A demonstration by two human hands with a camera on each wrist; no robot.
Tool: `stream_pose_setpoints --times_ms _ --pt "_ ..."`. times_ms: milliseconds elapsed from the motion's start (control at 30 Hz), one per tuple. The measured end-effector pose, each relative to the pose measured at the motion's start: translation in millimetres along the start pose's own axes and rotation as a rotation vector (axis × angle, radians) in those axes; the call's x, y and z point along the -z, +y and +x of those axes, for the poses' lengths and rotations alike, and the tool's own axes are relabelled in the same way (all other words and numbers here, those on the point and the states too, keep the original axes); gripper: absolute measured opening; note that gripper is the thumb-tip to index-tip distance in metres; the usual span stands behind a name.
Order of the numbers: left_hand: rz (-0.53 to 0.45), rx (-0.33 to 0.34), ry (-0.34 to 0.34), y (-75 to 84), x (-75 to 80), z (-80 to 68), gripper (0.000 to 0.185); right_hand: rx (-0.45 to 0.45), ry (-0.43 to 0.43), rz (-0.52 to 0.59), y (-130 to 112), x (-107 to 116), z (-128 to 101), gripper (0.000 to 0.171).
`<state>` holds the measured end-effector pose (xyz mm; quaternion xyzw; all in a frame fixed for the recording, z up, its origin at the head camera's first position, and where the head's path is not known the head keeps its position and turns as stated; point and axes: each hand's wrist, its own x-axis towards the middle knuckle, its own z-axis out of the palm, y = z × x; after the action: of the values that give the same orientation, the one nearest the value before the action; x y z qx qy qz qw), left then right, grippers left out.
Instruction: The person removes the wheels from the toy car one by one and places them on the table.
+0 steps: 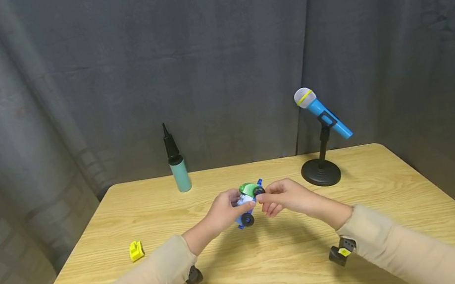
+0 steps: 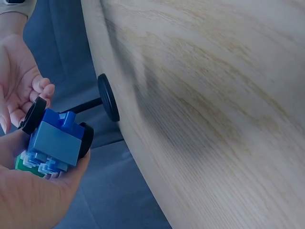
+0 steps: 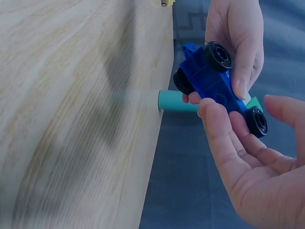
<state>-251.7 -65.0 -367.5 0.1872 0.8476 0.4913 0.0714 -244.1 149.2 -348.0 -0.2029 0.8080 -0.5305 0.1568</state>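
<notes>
A small brick-built toy car point(image 1: 246, 199) with a blue chassis, black wheels and white and green parts on top is held above the middle of the table. My left hand point(image 1: 223, 210) grips it around its body, thumb on the near side. In the right wrist view the blue underside point(image 3: 209, 83) faces the camera. My right hand point(image 1: 284, 196) has its thumb and fingers around the end by the front wheel point(image 3: 257, 121), with fingertips touching the underside. The left wrist view shows the light-blue rear block point(image 2: 56, 143) between two black wheels.
A yellow brick piece point(image 1: 136, 251) lies on the wooden table point(image 1: 269, 281) at the left. Farther back stands a teal hand pump point(image 1: 181, 175) with a black nozzle. At the back right, a blue toy microphone point(image 1: 322, 113) leans on a black round-based stand point(image 1: 321, 172). Grey curtains point(image 1: 179, 69) hang behind.
</notes>
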Motion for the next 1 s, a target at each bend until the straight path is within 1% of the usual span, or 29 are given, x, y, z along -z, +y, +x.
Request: stream_pose_setpoints --times_ms 267,400,500,667,833,1000 --pt "-0.004 -0.003 -0.003 2.6 -1.9 -0.6 0.039 0.002 0.113 0.007 -4 -8 3 0.036" --pt "0.006 -0.009 -0.001 3.3 -2.6 2.1 0.039 0.013 0.175 -0.023 -2 -8 6 0.035" --pt "0.012 -0.008 -0.004 3.2 -2.7 3.9 0.037 0.045 0.204 -0.059 -1 -7 8 0.035" --pt "0.029 -0.003 -0.009 1.3 -2.6 6.5 0.033 0.097 0.204 -0.079 2 -6 11 0.034" --pt "0.023 0.012 -0.011 -1.2 -2.9 5.4 0.033 0.115 0.183 -0.089 1 -7 11 0.031" --pt "0.011 0.014 0.004 -2.4 -3.9 4.0 0.033 0.137 0.181 -0.083 2 -9 12 0.029"
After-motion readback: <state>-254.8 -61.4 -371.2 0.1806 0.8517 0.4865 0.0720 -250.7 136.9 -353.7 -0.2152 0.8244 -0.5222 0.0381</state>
